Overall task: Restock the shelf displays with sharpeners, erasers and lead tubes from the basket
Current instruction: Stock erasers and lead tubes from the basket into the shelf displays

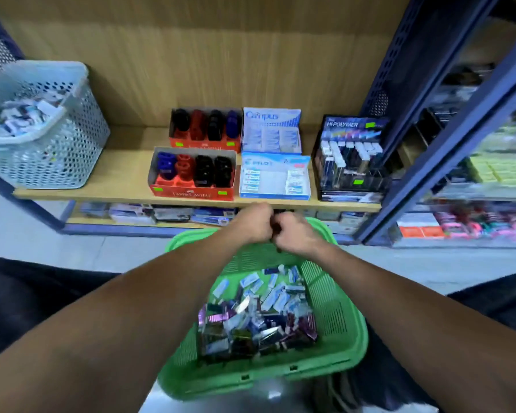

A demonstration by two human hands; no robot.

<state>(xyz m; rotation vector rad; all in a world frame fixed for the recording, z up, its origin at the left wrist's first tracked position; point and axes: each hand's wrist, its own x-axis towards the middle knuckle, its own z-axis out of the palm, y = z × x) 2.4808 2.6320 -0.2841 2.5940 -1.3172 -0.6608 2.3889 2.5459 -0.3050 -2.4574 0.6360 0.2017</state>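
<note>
**Hands together over basket, item unclear**

Shelf spans mid-frame; green basket sits lower centre, loaded with mixed erasers and lead tubes. Displays go left to right: two red sharpener boxes, Campus box over the Pilot eraser box, Hi-Polymer lead rack.

My call: sort one type per trip and fill the half-empty Pilot box first.

Left hand and right hand are both curled, knuckles touching, above the basket's far rim. Something small and dark sits between them; motion blur means I can't tell what it is or which hand holds it.
</note>
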